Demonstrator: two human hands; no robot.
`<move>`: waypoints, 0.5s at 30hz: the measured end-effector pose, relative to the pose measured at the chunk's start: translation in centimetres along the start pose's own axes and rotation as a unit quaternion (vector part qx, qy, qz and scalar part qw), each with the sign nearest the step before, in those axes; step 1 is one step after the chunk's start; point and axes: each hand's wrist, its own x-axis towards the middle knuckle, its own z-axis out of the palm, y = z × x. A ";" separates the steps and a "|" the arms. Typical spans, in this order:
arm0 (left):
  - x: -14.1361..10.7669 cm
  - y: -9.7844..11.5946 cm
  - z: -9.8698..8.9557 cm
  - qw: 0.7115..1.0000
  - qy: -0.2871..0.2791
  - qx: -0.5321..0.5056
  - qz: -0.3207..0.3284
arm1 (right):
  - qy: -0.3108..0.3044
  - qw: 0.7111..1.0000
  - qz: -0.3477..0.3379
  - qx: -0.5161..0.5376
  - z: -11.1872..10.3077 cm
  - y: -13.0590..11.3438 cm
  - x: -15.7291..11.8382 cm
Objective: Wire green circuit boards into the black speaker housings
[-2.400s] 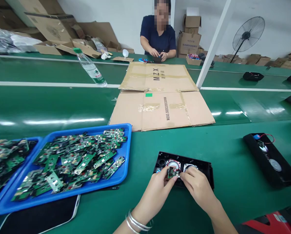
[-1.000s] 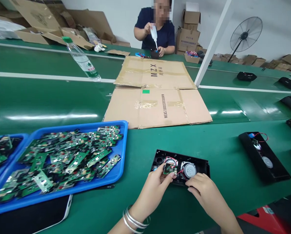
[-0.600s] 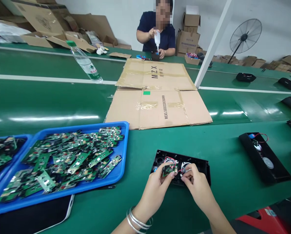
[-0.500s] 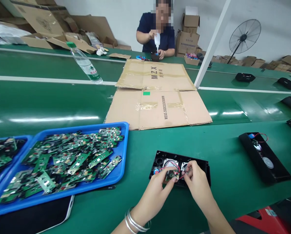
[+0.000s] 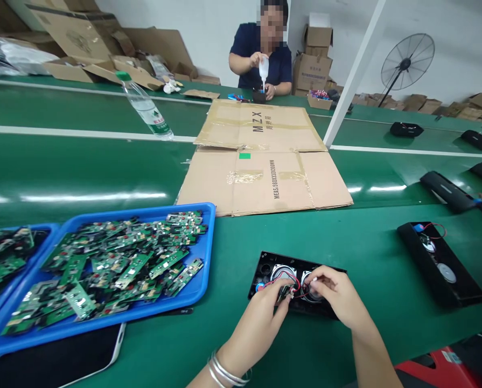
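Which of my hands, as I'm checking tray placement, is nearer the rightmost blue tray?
Left. Your left hand is right of that blue tray, over the black casing; your right hand is farther right.

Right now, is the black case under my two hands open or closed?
Open. The black case has no cover over it; round speakers show inside, partly behind the left hand and the right hand.
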 end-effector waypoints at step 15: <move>-0.1 -1.2 1.4 0.987 0.090 -0.103 -0.080 | 0.088 0.965 -0.139 -0.204 2.9 -0.2 -0.1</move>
